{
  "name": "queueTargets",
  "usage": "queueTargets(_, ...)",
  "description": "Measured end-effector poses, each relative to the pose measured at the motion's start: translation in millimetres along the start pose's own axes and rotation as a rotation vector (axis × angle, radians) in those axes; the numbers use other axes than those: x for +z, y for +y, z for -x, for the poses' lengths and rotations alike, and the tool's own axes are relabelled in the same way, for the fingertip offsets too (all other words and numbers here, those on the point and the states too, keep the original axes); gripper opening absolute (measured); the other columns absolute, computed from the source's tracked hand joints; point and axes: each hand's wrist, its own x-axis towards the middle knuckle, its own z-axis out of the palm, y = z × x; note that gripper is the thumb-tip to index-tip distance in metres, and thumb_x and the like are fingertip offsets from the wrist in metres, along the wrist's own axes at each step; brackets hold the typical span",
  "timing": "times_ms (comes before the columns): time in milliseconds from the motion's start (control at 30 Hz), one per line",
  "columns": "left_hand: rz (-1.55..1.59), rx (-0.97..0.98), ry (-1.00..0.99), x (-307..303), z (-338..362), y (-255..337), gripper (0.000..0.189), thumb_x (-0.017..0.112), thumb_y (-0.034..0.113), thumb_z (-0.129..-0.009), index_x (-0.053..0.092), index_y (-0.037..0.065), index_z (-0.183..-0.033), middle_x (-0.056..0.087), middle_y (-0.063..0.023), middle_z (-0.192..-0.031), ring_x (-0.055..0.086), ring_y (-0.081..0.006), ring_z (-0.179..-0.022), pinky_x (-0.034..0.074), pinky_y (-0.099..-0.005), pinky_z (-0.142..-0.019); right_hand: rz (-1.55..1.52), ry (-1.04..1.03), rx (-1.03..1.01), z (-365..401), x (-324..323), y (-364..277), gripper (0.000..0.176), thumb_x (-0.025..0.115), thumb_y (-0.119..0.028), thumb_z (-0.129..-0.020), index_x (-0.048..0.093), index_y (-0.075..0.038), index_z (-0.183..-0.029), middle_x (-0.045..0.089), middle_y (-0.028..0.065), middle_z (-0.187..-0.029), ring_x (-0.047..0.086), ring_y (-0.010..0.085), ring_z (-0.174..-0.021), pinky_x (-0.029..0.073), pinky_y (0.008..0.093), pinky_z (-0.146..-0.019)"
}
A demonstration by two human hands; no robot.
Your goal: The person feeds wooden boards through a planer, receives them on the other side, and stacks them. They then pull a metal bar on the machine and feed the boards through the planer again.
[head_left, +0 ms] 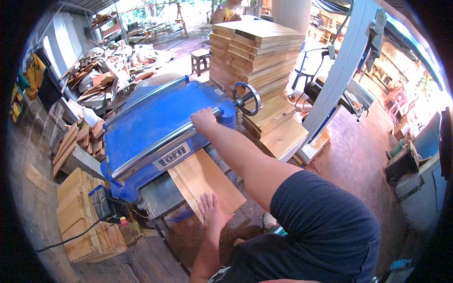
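Note:
A light wooden board [207, 177] sticks out of the blue thickness planer [160, 111], its far part hidden under the machine. My left hand [213, 213] lies on the board's near end, fingers spread and palm down. With its fingers closed, my right hand [204, 120] rests on the chrome roller [155, 151] along the planer's top front edge. A handwheel [247, 99] sits on the planer's right side. Below the board is the grey metal bed [163, 193].
A tall stack of boards [255, 56] stands behind the planer, with lower boards [283, 134] beside it. More boards [85, 217] are piled at left near a black switch box [107, 203] and cable. Scrap wood [101, 80] lies behind. Another person [227, 13] is at the back.

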Motion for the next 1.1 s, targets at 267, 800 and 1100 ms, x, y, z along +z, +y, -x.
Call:
queueTargets(267, -0.008, -0.004, -0.001, -1.3, 1.0, 0.5, 0.118, 0.079, 0.057, -0.064, 0.021, 0.002, -0.15, 0.017, -0.0301, -0.154, 0.011, -0.0431, -0.145, 0.005, -0.0542, -0.117, -0.003, -0.036, 0.004, -1.2, -1.6, 0.1, 0.019, 0.062, -0.014, -0.081, 0.072, -0.014, -0.097, 0.071, 0.0093, -0.103, 0.065, 0.0268, -0.1, 0.044, 0.0434, -0.085)
queueTargets(800, 0.002, 0.001, 0.02, 4.8, -0.8, -1.5, 0.122, 0.082, 0.057, -0.059, 0.022, 0.001, -0.149, 0.017, -0.0307, -0.154, 0.011, -0.0438, -0.145, 0.005, -0.0566, -0.117, -0.005, -0.031, 0.002, 0.4, -3.1, 0.3, 0.019, 0.06, -0.013, -0.083, 0.071, -0.015, -0.098, 0.071, 0.0087, -0.1, 0.066, 0.0272, -0.101, 0.044, 0.0439, -0.086)
queueTargets(1100, 0.003, 0.007, 0.034, 4.5, -0.3, -2.0, 0.121, 0.082, 0.058, -0.059, 0.023, 0.001, -0.149, 0.017, -0.0305, -0.154, 0.011, -0.0437, -0.145, 0.005, -0.0563, -0.117, -0.021, -0.024, 0.0, 2.1, -5.3, 0.0, 0.02, 0.063, -0.013, -0.08, 0.071, -0.014, -0.098, 0.071, 0.0094, -0.101, 0.066, 0.0271, -0.1, 0.044, 0.0442, -0.087)
